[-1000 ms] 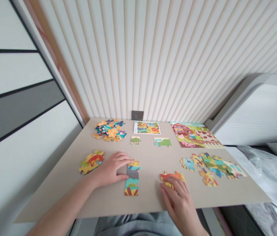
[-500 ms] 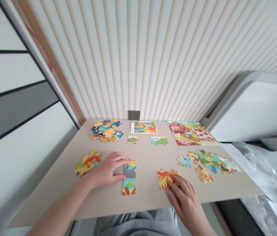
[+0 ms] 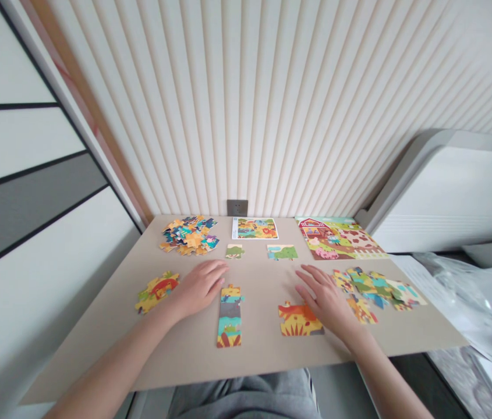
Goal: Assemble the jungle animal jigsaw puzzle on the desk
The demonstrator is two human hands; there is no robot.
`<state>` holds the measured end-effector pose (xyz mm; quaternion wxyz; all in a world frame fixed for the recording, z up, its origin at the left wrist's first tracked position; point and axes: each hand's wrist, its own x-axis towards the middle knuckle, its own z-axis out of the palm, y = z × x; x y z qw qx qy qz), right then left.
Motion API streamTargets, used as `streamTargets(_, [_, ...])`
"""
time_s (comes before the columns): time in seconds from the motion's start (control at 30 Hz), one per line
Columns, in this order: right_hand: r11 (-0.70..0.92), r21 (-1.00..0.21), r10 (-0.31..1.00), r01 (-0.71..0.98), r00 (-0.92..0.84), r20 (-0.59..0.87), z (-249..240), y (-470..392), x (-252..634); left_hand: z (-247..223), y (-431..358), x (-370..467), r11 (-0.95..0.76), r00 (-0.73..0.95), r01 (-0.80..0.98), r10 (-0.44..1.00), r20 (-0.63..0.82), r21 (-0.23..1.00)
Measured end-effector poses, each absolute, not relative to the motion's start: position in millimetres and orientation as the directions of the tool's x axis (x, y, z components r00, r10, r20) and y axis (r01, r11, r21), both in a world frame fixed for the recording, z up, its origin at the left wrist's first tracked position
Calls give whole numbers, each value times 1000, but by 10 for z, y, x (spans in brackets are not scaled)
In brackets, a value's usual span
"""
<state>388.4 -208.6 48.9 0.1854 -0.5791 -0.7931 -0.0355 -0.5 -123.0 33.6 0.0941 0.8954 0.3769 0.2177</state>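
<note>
My left hand (image 3: 202, 285) rests on the table with its fingers stretched out and nothing in them. Just right of it lies a tall joined strip of puzzle pieces (image 3: 229, 317), apart from the fingertips. My right hand (image 3: 325, 295) is open, fingers spread, over the table beyond an orange and yellow joined puzzle section (image 3: 297, 321); the hand covers that section's right corner in part. Left of my left forearm is a joined section with a red shape (image 3: 157, 291). A green puzzle piece (image 3: 234, 251) and a green joined pair (image 3: 282, 252) lie farther back.
A heap of loose puzzle pieces (image 3: 190, 235) sits back left. A picture card (image 3: 255, 228) lies near the wall socket (image 3: 237, 208). At the back right is a farm puzzle (image 3: 337, 237), with several loose pieces (image 3: 374, 285) in front, partly behind my right hand.
My right hand has lifted off the orange section and moved forward and slightly right, over where a blue piece lay. My left hand has moved forward, off the tall strip.
</note>
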Motion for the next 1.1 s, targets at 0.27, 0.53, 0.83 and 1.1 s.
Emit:
streamTargets(0.27, [341, -118, 929, 933, -315, 194, 398, -1459, 3677, 232, -835, 318, -678, 581, 701, 723, 373, 222])
streamTargets(0.53, [292, -135, 947, 947, -266, 180, 344, -1499, 3691, 170, -870, 336, -681, 585, 698, 720, 372, 222])
streamTargets(0.83, [165, -169, 927, 972, -95, 362, 475, -1838, 4098, 73, -821, 284, -685, 585, 690, 719, 375, 234])
streamTargets(1.1, [154, -132, 922, 979, -94, 376, 211, -2510, 4469, 212, -939, 242, -677, 580, 705, 721, 379, 210])
